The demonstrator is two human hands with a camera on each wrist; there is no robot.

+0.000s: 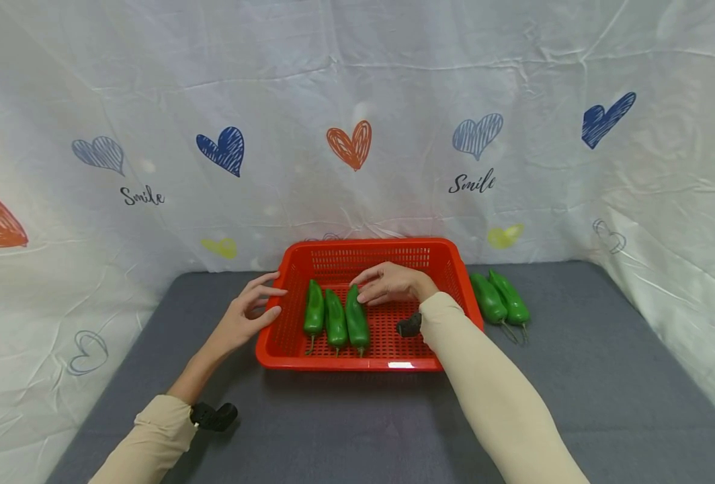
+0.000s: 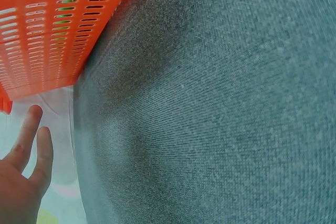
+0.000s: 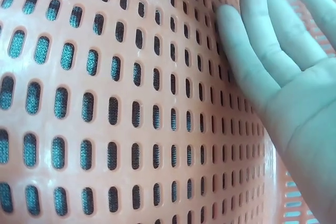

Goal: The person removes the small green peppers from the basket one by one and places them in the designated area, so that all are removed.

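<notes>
A red plastic basket (image 1: 357, 364) with slotted walls stands on the table. Inside it, toward the left, three green peppers lie side by side: a left pepper (image 1: 313, 310), a middle pepper (image 1: 336, 321) and a right pepper (image 1: 357, 324). My right hand (image 1: 396, 282) is inside the basket, its fingertips at the upper end of the right pepper. In the right wrist view those fingers (image 3: 257, 30) look nearly straight, and no pepper shows there. At the basket's left rim is my left hand (image 1: 247, 314), fingers spread; whether they touch the rim I cannot tell.
Two more green peppers, one nearer the basket (image 1: 487, 299) and one beside it (image 1: 511, 299), lie on the table to the basket's right. A grey cloth (image 1: 345, 423) covers the table. Behind hangs a white curtain (image 1: 285, 101) printed with hearts.
</notes>
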